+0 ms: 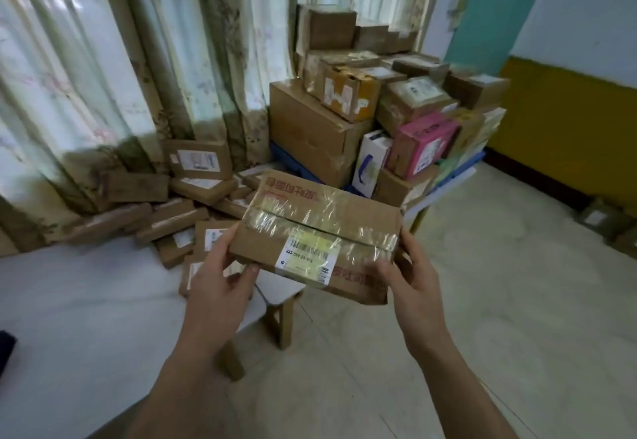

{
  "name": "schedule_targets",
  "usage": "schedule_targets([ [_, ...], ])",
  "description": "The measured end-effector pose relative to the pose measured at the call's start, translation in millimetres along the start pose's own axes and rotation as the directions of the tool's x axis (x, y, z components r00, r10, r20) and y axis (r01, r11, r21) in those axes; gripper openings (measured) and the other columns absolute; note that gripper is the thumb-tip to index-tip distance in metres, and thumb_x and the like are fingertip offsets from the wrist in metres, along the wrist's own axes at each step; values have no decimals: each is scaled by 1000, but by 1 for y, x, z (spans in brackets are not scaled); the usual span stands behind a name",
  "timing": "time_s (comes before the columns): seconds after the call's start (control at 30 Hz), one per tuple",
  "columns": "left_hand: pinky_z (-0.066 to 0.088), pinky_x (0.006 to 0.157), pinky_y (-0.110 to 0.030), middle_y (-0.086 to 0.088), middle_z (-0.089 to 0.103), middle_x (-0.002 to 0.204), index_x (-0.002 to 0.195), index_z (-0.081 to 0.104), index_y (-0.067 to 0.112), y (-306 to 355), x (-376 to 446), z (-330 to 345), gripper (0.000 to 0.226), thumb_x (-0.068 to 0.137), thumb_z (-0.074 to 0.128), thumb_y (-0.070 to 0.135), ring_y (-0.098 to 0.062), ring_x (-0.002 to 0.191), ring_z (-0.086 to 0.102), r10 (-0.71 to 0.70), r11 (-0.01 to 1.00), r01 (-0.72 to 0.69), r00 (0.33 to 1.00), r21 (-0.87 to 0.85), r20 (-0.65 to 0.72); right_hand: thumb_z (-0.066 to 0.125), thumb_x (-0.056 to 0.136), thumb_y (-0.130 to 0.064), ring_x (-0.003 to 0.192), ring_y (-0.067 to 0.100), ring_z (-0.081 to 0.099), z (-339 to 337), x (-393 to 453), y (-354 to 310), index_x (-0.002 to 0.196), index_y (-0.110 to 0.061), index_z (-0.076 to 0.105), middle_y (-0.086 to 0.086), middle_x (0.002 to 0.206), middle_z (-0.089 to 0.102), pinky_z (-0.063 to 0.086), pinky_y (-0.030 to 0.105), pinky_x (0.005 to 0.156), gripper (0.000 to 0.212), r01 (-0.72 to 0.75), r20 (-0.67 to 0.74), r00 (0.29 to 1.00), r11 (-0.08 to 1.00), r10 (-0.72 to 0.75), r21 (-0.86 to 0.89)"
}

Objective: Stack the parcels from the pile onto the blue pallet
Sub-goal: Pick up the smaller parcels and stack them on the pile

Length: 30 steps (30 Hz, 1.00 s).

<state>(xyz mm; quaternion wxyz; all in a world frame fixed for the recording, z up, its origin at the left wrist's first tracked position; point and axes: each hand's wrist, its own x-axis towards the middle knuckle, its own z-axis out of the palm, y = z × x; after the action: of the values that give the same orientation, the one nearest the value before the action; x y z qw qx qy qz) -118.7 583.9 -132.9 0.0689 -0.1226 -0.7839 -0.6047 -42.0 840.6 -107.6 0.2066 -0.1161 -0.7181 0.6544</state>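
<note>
The fingers (250, 271) of the left hand (220, 287) curl under the near left corner of a flat cardboard parcel (320, 231), with the thumb laid along its left edge, so that hand grips the box. The right hand (412, 283) grips the opposite end, its thumb pressed on the taped top near the right corner and its fingers wrapped round the side and underneath. The parcel is held in the air between both hands, tilted slightly down toward the viewer, with clear tape across its top and a white and yellow shipping label (308, 256) at its near edge. Red printing runs along its far and near edges.

Below and to the left of the parcel stands a white tabletop (86, 300), its wooden legs showing under the near right corner. On the far part of that tabletop lies the pile of parcels (179, 204), mostly flat brown boxes lying at loose angles, some leaning against the flowered curtain (103, 76) behind.

Farther off, to the right of the pile, the blue pallet (467, 164) carries a tall stack of boxes (379, 104): a large brown carton at the left, a box marked with white letters above it, and a pink box (425, 143) at the front right. The pallet's blue edge shows only in small parts beneath the stack. Pale floor tiles (499, 300) fill the near right, and a yellow-painted wall (568, 128) rises at the far right.
</note>
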Motion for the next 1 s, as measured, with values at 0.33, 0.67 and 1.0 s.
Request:
schedule_targets([
  [0.33, 54, 92, -25, 23, 61, 133, 144, 49, 40, 77, 99, 149, 55, 94, 70, 32, -3, 123, 59, 135, 990, -132, 989, -49, 65, 65, 90, -27, 130, 14, 59, -130, 129, -35, 153, -32, 44, -10, 141, 62, 51, 53, 106, 67, 145, -58, 988, 988, -142, 49],
  [0.67, 53, 95, -19, 23, 60, 135, 152, 42, 32, 127, 250, 287, 63, 98, 61, 5, 1, 125, 57, 240, 960, -218, 964, -177, 118, 57, 100, -3, 104, 2, 70, -209, 320, -65, 144, -33, 47, -26, 111, 72, 57, 19, 75, 54, 243, -134, 962, 969, -236, 40],
  [1.0, 48, 105, -39, 25, 60, 137, 147, 44, 44, 182, 414, 407, 62, 98, 63, 11, -2, 128, 57, 214, 974, -177, 920, -138, 329, 61, 100, -19, 112, -3, 65, -305, 519, -60, 159, -32, 31, -20, 134, 60, 58, 28, 89, 68, 244, -195, 950, 970, -242, -13],
])
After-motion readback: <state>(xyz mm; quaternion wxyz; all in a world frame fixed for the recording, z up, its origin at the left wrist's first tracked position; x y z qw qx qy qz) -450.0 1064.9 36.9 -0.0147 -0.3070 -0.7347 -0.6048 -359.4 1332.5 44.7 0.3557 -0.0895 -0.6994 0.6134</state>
